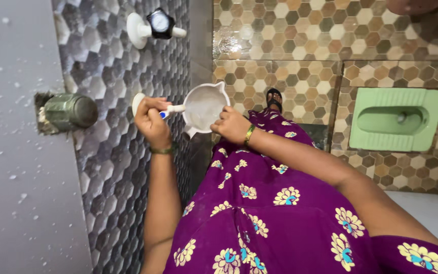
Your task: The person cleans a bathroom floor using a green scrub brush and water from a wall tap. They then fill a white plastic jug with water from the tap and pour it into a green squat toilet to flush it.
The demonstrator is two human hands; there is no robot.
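Seen from above, looking down a purple dress with yellow flowers (280,213) toward a tiled floor (290,81) of brown and cream hexagons. Left hand (151,122) wrapped around the handle of a white wall tap (150,109), grip closed on it, fingers curled over the lever with a touch of blue showing near the thumb. Right hand (230,124) holding a white plastic mug (205,107) by its rim, grip closed on the right edge, a gold bangle (249,135) at the wrist. Mug held level just under and right of the tap's spout, mouth facing up, inside pale (whether water sits in it cannot be told). Higher on the grey hexagon-tiled wall (112,167), a second tap (154,26) with a black knob on a white round base, well apart from the hands. Left of the hands, a dark green cylindrical fitting (69,110) set into a hole at the edge of a plain grey surface speckled with white. Far right, a light green squat toilet pan (396,119) sunk into the floor. One sandalled foot (274,99) beyond the mug, near the dress hem
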